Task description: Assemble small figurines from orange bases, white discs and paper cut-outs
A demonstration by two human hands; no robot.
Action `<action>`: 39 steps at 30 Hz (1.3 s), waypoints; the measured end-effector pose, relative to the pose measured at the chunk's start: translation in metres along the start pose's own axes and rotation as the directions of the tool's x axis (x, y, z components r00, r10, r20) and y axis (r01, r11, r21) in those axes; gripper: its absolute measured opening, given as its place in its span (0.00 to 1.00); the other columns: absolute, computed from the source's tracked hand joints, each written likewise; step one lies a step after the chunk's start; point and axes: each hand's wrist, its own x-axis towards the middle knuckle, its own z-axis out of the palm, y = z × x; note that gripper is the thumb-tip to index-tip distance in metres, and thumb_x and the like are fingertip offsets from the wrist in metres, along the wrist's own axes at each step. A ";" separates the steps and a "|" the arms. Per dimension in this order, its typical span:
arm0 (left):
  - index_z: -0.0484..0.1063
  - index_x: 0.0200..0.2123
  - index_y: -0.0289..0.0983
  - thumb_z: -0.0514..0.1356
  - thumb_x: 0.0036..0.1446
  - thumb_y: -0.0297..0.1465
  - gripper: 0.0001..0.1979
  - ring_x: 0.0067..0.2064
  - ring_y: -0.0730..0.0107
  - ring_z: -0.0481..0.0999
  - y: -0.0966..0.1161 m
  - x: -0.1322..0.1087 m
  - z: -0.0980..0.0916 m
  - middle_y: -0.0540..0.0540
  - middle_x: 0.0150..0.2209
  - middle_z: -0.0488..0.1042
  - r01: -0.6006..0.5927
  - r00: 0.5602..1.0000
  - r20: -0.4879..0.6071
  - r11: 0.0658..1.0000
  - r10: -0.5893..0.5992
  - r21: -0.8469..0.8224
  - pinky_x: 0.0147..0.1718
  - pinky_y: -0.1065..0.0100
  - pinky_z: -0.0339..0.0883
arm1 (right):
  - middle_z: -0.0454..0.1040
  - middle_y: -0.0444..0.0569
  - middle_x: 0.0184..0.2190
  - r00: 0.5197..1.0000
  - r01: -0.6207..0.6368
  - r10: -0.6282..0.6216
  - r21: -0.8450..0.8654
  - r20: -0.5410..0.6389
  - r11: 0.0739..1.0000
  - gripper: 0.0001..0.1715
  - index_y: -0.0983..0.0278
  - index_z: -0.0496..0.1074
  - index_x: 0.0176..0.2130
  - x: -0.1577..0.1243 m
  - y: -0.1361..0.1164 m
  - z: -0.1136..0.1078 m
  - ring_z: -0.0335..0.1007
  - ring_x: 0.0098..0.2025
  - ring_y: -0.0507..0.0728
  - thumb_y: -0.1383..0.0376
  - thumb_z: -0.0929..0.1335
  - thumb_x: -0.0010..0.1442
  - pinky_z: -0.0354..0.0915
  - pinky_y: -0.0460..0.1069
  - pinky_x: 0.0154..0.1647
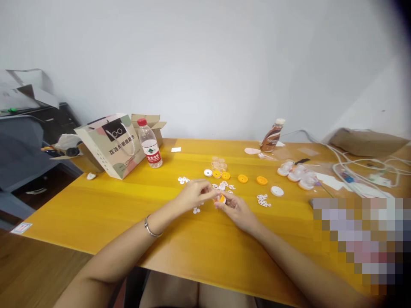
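Note:
My right hand [238,210] grips a small orange round plastic piece [222,199] between thumb and fingers, just above the table. From the other side my left hand [196,193] reaches in, its fingertips pinched together at the piece; whether they hold a smaller part is too small to tell. White lattice-like plastic parts [224,185] lie right behind my hands. Small white discs [196,210] sit by my left wrist, and others [183,180] lie farther left. Beyond are orange round caps [242,179], a white round cap [208,173] and clear round pieces [219,164].
A paper bag [112,145], a water bottle [150,145] and a cardboard box [157,128] stand at the back left. At the right are a brown drink bottle [272,137], clear-and-orange assembled pieces [297,174], a white disc [276,191], more lattice parts [263,200] and cables [340,158].

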 end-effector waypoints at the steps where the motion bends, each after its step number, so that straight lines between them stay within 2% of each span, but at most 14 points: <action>1: 0.70 0.27 0.33 0.53 0.55 0.41 0.17 0.25 0.75 0.64 -0.001 0.000 0.000 0.50 0.23 0.68 0.011 1.000 0.009 1.000 -0.011 -0.018 0.26 0.73 0.58 | 0.65 0.44 0.27 1.000 -0.004 0.004 0.000 0.015 1.000 0.14 0.63 0.68 0.36 0.000 0.000 -0.001 0.61 0.30 0.52 0.56 0.65 0.53 0.59 0.47 0.34; 4: 0.69 0.39 0.36 0.52 0.57 0.37 0.13 0.35 0.71 0.69 -0.003 0.001 -0.002 0.46 0.35 0.72 -0.060 0.997 0.037 0.984 0.067 -0.171 0.35 0.71 0.62 | 0.67 0.45 0.28 0.999 -0.020 0.019 0.033 0.043 0.999 0.15 0.64 0.69 0.36 0.001 -0.003 -0.005 0.63 0.32 0.53 0.55 0.65 0.53 0.60 0.48 0.37; 7: 0.64 0.48 0.39 0.53 0.57 0.33 0.15 0.45 0.68 0.68 -0.006 0.002 -0.006 0.43 0.46 0.69 -0.150 0.981 0.070 0.930 0.183 -0.335 0.43 0.68 0.62 | 0.69 0.46 0.29 0.999 -0.026 0.024 0.039 0.039 0.999 0.16 0.64 0.69 0.36 0.001 -0.006 -0.010 0.64 0.33 0.54 0.55 0.64 0.54 0.61 0.49 0.38; 10: 0.67 0.44 0.37 0.55 0.55 0.31 0.13 0.43 0.68 0.70 -0.006 0.003 -0.007 0.44 0.43 0.71 -0.153 0.982 0.058 0.929 0.182 -0.336 0.43 0.68 0.62 | 0.70 0.46 0.29 0.999 -0.022 0.022 -0.010 0.024 1.000 0.15 0.64 0.69 0.37 -0.001 -0.008 -0.010 0.65 0.33 0.54 0.57 0.65 0.54 0.61 0.48 0.37; 13: 0.70 0.39 0.35 0.55 0.55 0.31 0.10 0.39 0.70 0.70 -0.002 0.002 -0.006 0.45 0.38 0.72 -0.154 0.987 0.005 0.959 0.160 -0.236 0.41 0.69 0.63 | 0.71 0.47 0.32 1.000 0.000 -0.001 -0.067 -0.007 0.998 0.16 0.64 0.68 0.41 -0.002 -0.008 -0.007 0.65 0.34 0.54 0.58 0.64 0.54 0.62 0.48 0.36; 16: 0.70 0.35 0.34 0.56 0.54 0.35 0.10 0.35 0.72 0.70 0.002 0.001 -0.004 0.46 0.34 0.72 -0.153 0.988 -0.035 0.976 0.149 -0.153 0.38 0.71 0.63 | 0.72 0.47 0.38 0.997 0.060 -0.065 -0.131 -0.029 0.989 0.17 0.63 0.67 0.44 -0.003 -0.006 -0.004 0.66 0.39 0.56 0.60 0.63 0.55 0.62 0.49 0.41; 22: 0.69 0.26 0.33 0.55 0.52 0.44 0.18 0.26 0.74 0.66 0.002 -0.002 0.002 0.49 0.24 0.68 0.014 1.000 -0.012 1.000 -0.014 0.021 0.28 0.72 0.60 | 0.71 0.50 0.42 0.976 0.112 -0.174 -0.376 -0.134 0.920 0.17 0.62 0.69 0.43 -0.005 0.000 -0.004 0.66 0.41 0.58 0.59 0.66 0.53 0.60 0.52 0.46; 25: 0.70 0.30 0.34 0.54 0.55 0.40 0.15 0.32 0.71 0.68 0.001 -0.001 -0.001 0.47 0.28 0.70 -0.045 0.999 0.008 0.999 0.045 -0.011 0.34 0.70 0.61 | 0.73 0.48 0.35 0.994 0.062 -0.084 -0.269 -0.072 0.961 0.16 0.62 0.69 0.41 -0.004 0.000 -0.008 0.67 0.36 0.56 0.57 0.64 0.54 0.62 0.51 0.41; 27: 0.70 0.38 0.35 0.53 0.57 0.36 0.12 0.41 0.69 0.68 0.000 0.000 -0.006 0.45 0.36 0.71 -0.132 0.989 0.054 0.985 0.139 -0.110 0.42 0.68 0.61 | 0.71 0.46 0.28 1.000 0.002 -0.001 -0.112 0.011 0.994 0.16 0.64 0.70 0.39 -0.002 -0.001 -0.010 0.66 0.31 0.55 0.56 0.63 0.55 0.63 0.49 0.36; 30: 0.64 0.49 0.41 0.52 0.58 0.32 0.15 0.51 0.68 0.63 -0.002 0.000 -0.013 0.44 0.49 0.66 -0.187 0.961 0.154 0.949 0.230 -0.253 0.50 0.65 0.57 | 0.69 0.46 0.27 0.995 -0.054 0.045 0.103 0.087 0.993 0.18 0.65 0.71 0.36 0.000 0.000 -0.012 0.65 0.29 0.53 0.54 0.64 0.54 0.63 0.48 0.33; 32: 0.61 0.52 0.43 0.52 0.58 0.34 0.18 0.52 0.66 0.62 -0.003 0.000 -0.015 0.45 0.51 0.64 -0.128 0.976 0.136 0.956 0.168 -0.263 0.49 0.64 0.58 | 0.68 0.47 0.28 0.994 -0.070 0.054 0.166 0.097 0.984 0.18 0.65 0.71 0.36 0.001 0.000 -0.012 0.65 0.29 0.53 0.53 0.65 0.53 0.62 0.48 0.32; 35: 0.66 0.47 0.40 0.52 0.57 0.37 0.16 0.43 0.67 0.69 -0.004 0.000 -0.014 0.45 0.42 0.71 -0.001 0.994 0.110 0.980 0.024 -0.201 0.41 0.64 0.63 | 0.67 0.46 0.28 0.993 -0.081 0.065 0.171 0.096 0.982 0.18 0.65 0.70 0.36 0.001 0.001 -0.012 0.64 0.29 0.53 0.54 0.66 0.52 0.62 0.48 0.32; 37: 0.68 0.44 0.39 0.53 0.57 0.36 0.14 0.42 0.67 0.69 -0.005 0.000 -0.015 0.45 0.41 0.71 -0.028 0.982 0.176 0.981 0.062 -0.191 0.42 0.64 0.62 | 0.67 0.47 0.27 0.992 -0.088 0.072 0.166 0.102 0.982 0.18 0.66 0.70 0.35 0.001 0.002 -0.012 0.64 0.30 0.53 0.54 0.66 0.52 0.62 0.48 0.33; 39: 0.66 0.47 0.41 0.54 0.56 0.34 0.15 0.50 0.66 0.64 -0.006 0.000 -0.016 0.45 0.50 0.65 -0.103 0.970 0.195 0.970 0.147 -0.220 0.48 0.63 0.59 | 0.67 0.47 0.27 0.991 -0.097 0.081 0.155 0.104 0.983 0.18 0.66 0.70 0.34 0.001 0.003 -0.012 0.64 0.29 0.53 0.54 0.66 0.52 0.62 0.48 0.33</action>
